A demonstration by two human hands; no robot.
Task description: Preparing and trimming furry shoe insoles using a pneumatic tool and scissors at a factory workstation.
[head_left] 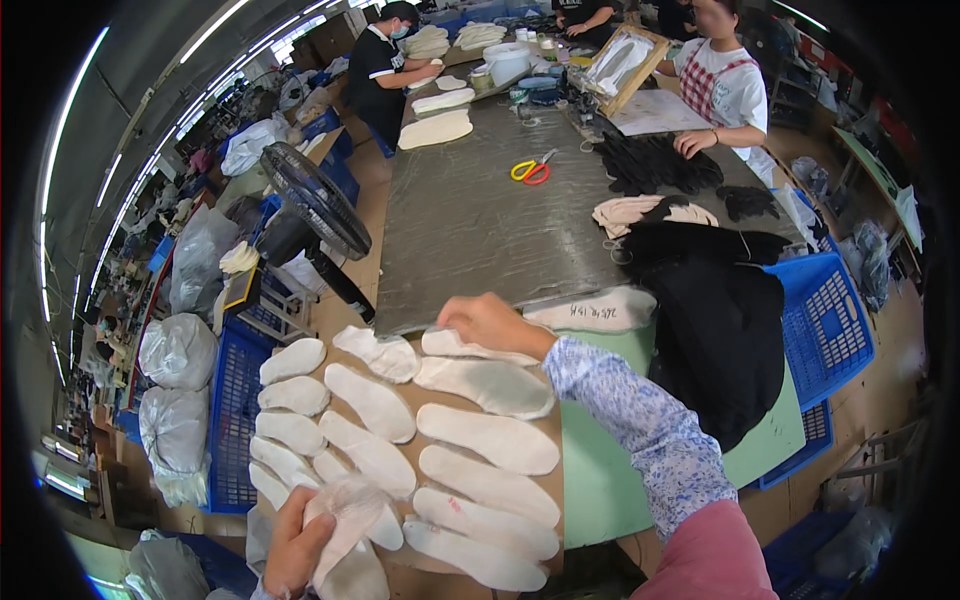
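Observation:
Rows of white foot-shaped pieces (488,438), like insoles or flat socks, lie on a brown board (400,575) in front of me. At the board's lower left, my left hand (297,545) is closed on a crumpled, thin white sock-like cloth (348,515), bunched over some of the pieces. My right hand (485,322) reaches to the board's far edge, over the topmost white piece of the right row. Its fingers are bent and pressed together, and what they pinch is hidden. Left of it lies a wrinkled white piece (378,352).
Beyond the board stretches a dark-topped table (470,220) with red-and-yellow scissors (533,168). Black cloth (705,310) hangs at its right by a blue crate (822,325). A black fan (315,200) stands left. Co-workers stand at the far end; one person's hand (695,143) touches black pieces.

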